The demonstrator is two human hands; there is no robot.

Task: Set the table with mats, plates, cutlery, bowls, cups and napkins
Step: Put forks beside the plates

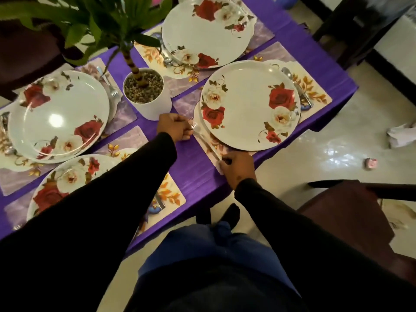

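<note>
both hands meet at a fork lying on the mat just left of the near plate. the left hand curls round its tines end; the right hand pinches its handle at the purple counter edge. a potted plant stands beside the left hand.

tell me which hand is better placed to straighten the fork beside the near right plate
Right, probably. The right hand already pinches the fork at its handle end by the table edge; the left hand sits curled at the tines beside the plate.
</note>
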